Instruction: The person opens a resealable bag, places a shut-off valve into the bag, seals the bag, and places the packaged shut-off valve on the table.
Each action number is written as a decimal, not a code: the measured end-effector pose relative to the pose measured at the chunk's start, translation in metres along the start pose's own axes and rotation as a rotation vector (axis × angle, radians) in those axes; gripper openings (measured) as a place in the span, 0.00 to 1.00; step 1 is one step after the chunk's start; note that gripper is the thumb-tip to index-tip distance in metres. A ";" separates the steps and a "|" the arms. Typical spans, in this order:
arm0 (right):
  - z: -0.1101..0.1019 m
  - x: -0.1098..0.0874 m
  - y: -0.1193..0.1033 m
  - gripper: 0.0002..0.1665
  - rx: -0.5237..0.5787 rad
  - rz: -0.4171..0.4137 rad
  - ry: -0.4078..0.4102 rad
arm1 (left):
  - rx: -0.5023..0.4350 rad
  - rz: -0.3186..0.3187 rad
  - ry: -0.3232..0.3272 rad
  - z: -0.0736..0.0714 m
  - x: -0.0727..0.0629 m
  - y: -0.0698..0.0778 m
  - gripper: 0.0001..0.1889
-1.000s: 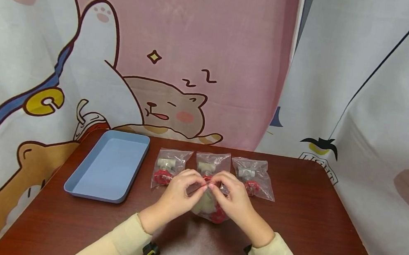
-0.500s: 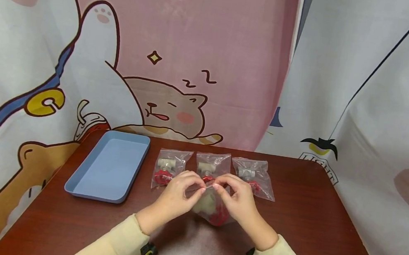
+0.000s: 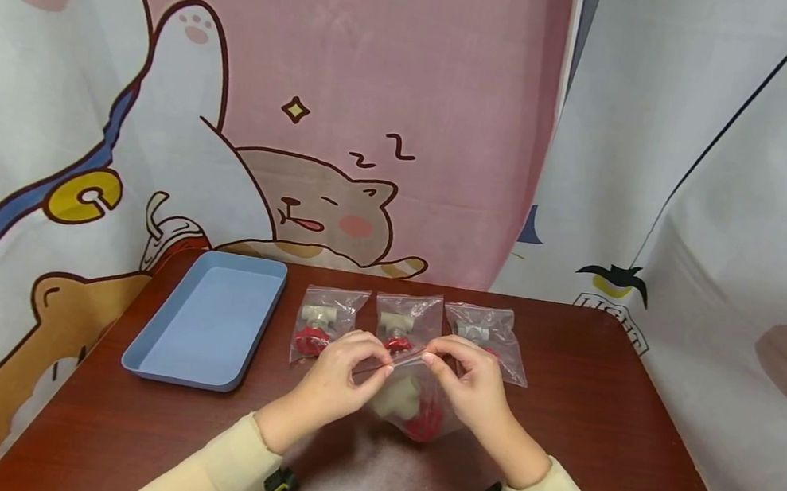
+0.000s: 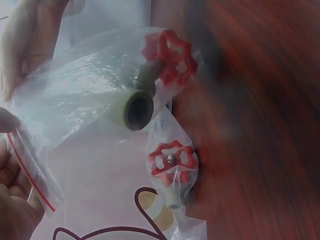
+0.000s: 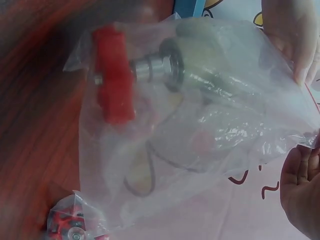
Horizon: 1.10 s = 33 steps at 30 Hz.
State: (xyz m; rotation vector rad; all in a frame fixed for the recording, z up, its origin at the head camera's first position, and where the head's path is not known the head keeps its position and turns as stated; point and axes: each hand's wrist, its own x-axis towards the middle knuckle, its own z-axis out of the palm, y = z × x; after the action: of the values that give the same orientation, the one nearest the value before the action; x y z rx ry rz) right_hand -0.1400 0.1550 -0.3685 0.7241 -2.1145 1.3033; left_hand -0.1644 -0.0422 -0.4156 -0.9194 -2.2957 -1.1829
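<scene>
Between my two hands hangs a clear zip bag (image 3: 450, 419), its top edge pinched from both sides. My left hand (image 3: 340, 372) pinches the left part of that edge between thumb and fingertips. At the right part, my right hand (image 3: 478, 386) does the same. Inside the bag is a valve with a pale, greenish-beige body (image 4: 120, 110), a metal stem (image 5: 152, 67) and a red handwheel (image 5: 114, 75). The red line of the zip strip (image 4: 31, 175) runs along the bag's mouth in the left wrist view.
Behind the hands lie three more bagged valves: a left one (image 3: 312, 339), a middle one (image 3: 397, 323) and a right one (image 3: 476, 335) partly covered by my right hand. A light blue tray (image 3: 212, 322) rests at the left of the brown table (image 3: 603, 444).
My right hand has slid rightward along the bag's top edge, away from the left hand, so more of the edge shows between them. The left hand has barely moved.
</scene>
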 end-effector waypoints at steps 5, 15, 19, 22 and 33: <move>-0.006 -0.001 0.001 0.09 0.048 0.058 -0.003 | -0.004 0.022 0.004 -0.001 0.000 0.001 0.03; -0.013 -0.003 0.003 0.08 0.083 0.119 -0.009 | -0.005 0.048 0.015 -0.002 -0.004 -0.001 0.04; -0.016 -0.004 0.003 0.06 0.097 0.130 -0.005 | 0.004 0.044 0.004 -0.002 -0.005 -0.001 0.04; -0.018 -0.004 0.002 0.05 0.107 0.131 0.000 | 0.010 0.040 0.003 -0.002 -0.006 -0.002 0.04; -0.021 -0.003 0.002 0.09 0.057 0.122 0.028 | 0.001 0.044 0.000 -0.003 -0.007 -0.004 0.04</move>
State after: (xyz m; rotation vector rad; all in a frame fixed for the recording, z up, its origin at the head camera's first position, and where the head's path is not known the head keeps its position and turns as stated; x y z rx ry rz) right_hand -0.1358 0.1749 -0.3640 0.6046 -2.1355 1.4350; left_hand -0.1623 -0.0494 -0.4205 -0.9645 -2.2636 -1.1627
